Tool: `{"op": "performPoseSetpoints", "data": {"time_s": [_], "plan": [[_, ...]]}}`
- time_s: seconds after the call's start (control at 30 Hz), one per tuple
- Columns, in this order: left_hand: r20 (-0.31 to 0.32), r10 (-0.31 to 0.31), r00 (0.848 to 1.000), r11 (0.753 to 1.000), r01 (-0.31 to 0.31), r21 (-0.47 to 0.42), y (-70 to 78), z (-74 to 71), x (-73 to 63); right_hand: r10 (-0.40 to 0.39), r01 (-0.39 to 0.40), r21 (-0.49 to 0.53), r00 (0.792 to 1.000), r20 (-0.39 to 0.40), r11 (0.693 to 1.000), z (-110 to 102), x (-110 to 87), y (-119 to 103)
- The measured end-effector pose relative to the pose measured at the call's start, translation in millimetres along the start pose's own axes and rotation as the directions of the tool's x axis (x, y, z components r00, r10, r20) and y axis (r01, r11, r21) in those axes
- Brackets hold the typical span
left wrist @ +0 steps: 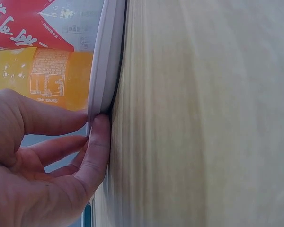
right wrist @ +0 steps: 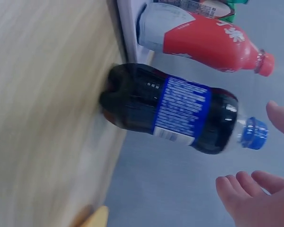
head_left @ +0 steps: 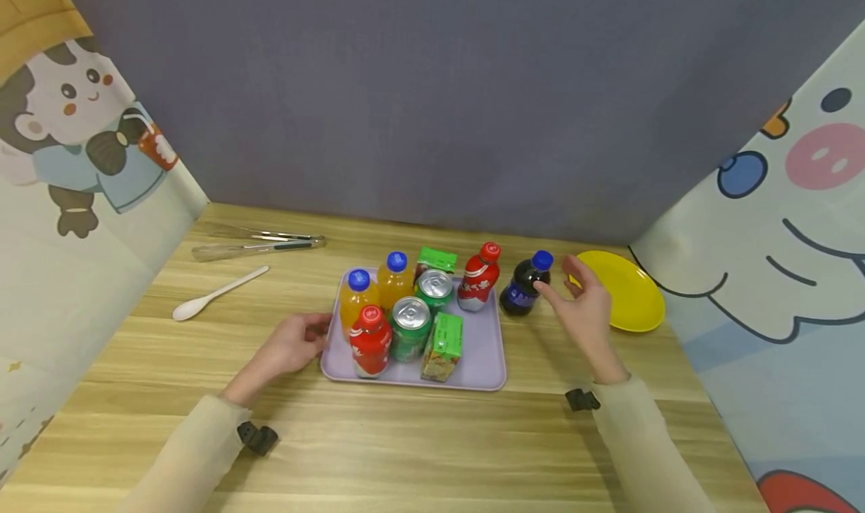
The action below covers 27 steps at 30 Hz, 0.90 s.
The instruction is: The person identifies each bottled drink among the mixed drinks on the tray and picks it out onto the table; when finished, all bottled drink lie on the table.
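Observation:
A lilac tray [head_left: 483,348] carries two orange drink bottles [head_left: 394,280], two red bottles [head_left: 477,279], two green cans [head_left: 410,325] and two green-topped drink cartons [head_left: 442,344]. My left hand [head_left: 290,342] pinches the tray's left rim between thumb and fingers, as the left wrist view shows close up. Outside the tray's right edge a dark cola bottle [head_left: 520,291] with a blue cap stands on the table. Around its cap side my right hand [head_left: 584,306] is spread. In the right wrist view a gap shows between the fingers and the bottle [right wrist: 180,109].
A yellow plate [head_left: 628,291] lies to the right, behind my right hand. Metal tongs [head_left: 263,244] and a white spoon [head_left: 219,294] rest on the left of the wooden table [head_left: 405,453]. A grey partition [head_left: 432,107] rises along the back, with printed panels at both sides.

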State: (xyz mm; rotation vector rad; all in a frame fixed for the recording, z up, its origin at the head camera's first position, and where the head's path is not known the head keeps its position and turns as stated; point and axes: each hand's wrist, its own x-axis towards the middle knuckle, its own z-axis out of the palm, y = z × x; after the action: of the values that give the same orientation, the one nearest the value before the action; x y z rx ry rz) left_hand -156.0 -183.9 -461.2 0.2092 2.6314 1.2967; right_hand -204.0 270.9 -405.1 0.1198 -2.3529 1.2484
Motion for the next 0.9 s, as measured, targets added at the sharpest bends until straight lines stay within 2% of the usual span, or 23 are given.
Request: {"op": "performPoseSetpoints", "data": {"time_s": [0.23, 0.57, 0.73, 0.9], "plan": [[0.010, -0.022, 1.000, 1.000, 0.022, -0.012, 0.6, -0.6, 0.3, -0.122, 0.119, -0.075, 0.992, -0.037, 0.990, -3.8, -2.6, -14.6], [0.017, -0.034, 0.999, 0.999, 0.034, -0.017, 3.2, -0.6, 0.2, -0.281, 0.272, -0.111, 0.958, -0.065, 0.956, 3.0, -2.5, -36.0], [0.018, -0.033, 0.999, 0.999, 0.034, -0.017, 4.2, -1.3, 0.1, -0.318, 0.316, -0.068, 0.948, -0.017, 0.946, 15.3, -6.2, -41.7], [0.017, -0.022, 1.000, 1.000, 0.022, -0.010, 3.9, -1.8, -0.9, -0.308, 0.311, -0.038, 0.949, 0.067, 0.950, 31.5, -12.8, -41.5]]}}
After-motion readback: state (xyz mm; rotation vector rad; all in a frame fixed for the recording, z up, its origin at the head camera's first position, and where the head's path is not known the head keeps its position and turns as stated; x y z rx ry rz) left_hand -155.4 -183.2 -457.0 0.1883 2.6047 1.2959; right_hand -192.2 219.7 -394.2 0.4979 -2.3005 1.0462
